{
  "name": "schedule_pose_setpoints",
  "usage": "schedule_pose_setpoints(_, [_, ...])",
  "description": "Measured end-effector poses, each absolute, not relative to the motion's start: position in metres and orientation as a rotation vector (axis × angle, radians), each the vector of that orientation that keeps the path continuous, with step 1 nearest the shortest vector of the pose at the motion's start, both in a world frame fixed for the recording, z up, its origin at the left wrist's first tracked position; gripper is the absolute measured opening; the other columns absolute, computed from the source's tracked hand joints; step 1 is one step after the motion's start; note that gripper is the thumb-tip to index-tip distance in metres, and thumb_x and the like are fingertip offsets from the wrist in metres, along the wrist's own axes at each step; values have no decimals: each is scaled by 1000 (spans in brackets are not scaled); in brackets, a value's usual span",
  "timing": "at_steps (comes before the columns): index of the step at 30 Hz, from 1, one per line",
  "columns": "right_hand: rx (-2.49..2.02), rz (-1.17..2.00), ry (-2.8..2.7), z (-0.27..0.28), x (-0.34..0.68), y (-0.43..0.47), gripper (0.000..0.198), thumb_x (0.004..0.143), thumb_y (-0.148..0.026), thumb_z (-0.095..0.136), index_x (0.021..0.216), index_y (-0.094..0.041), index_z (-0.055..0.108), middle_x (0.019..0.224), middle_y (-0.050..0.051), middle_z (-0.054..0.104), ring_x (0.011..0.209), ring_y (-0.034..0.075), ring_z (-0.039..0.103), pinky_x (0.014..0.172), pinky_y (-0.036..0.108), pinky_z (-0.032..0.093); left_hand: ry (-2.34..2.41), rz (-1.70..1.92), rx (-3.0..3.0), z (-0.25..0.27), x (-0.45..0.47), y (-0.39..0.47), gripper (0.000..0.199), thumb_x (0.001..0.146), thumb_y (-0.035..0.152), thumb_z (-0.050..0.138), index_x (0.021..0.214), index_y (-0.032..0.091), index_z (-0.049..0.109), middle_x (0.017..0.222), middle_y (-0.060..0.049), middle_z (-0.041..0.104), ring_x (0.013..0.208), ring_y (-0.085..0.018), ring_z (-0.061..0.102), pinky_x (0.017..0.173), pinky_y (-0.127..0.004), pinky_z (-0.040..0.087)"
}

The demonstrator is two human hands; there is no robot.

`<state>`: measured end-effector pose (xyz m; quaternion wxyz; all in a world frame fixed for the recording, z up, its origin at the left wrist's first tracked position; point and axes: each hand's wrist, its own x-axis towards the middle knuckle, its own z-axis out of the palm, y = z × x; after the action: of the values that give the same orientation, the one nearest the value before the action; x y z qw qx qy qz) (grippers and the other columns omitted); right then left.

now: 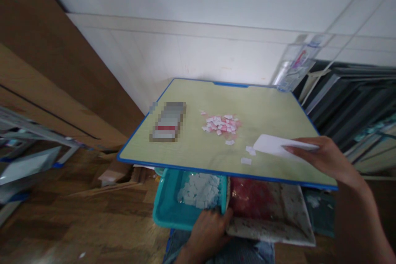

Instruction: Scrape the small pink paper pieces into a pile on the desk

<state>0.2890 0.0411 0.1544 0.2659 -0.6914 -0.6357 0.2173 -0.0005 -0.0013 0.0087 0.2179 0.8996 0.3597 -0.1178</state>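
Note:
My right hand pinches a thin white card, folded or bent near the fingers, low over the right part of the folding table. Two small white squares lie just left of the card's tip. A loose pile of white squares sits mid-table on a pinkish-red wet patch. Below the front edge, my left hand is curled over the near left corner of a stained white tray with red liquid in it. That hand also meets the teal basin, which holds many white squares.
A blurred-out phone-like object lies on the table's left. A clear bottle stands beyond the back right corner, against the wall. Dark stacked panels are at right. Cardboard and a metal frame stand left on the wooden floor.

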Motion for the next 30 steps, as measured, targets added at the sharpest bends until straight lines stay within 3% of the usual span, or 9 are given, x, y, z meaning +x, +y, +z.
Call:
schedule_pose_setpoints(3, [-1852,589,-1697,156,285,44,35,69,-46,56,76,-14,67,64,4,63,53,14,50,44,22,35,999,-330,2496,10,0,-1,33,75,32,53,105,20,46,83,-9,57,75,-26,54,63,-35,40])
schedule_pose_setpoints(10, [-1742,767,-1848,149,283,50,32,70,-46,55,70,-15,67,60,2,62,53,14,52,46,22,37,1000,-321,2513,12,0,-1,30,76,31,51,104,20,47,80,-8,58,73,-26,55,62,-34,40])
schedule_pose_setpoints(14, [-1805,640,-1747,148,289,45,33,68,-48,56,66,-17,66,54,2,59,46,13,48,39,23,33,1000,-313,2509,10,-1,-1,30,76,33,52,103,20,48,81,-8,58,73,-26,54,62,-34,40])
schedule_pose_setpoints(21, [-1808,775,-1803,145,291,43,35,67,-50,56,71,-17,69,61,2,64,53,16,54,44,23,38,992,-339,2487,10,-1,0,29,76,32,52,103,20,48,83,-10,58,75,-27,54,63,-35,40])
schedule_pose_setpoints(26, [-1827,583,-1667,144,291,46,35,68,-48,56,76,-16,69,68,4,66,56,17,55,45,23,38,1005,-363,2474,12,0,0,32,74,31,55,104,20,47,83,-9,58,76,-27,54,64,-34,39])
schedule_pose_setpoints(30, [-1804,613,-1748,141,287,55,34,69,-48,55,73,-16,68,66,4,66,56,18,56,45,24,39,1023,-387,2455,12,0,-1,35,74,32,56,106,20,46,86,-9,58,79,-26,54,66,-34,39])
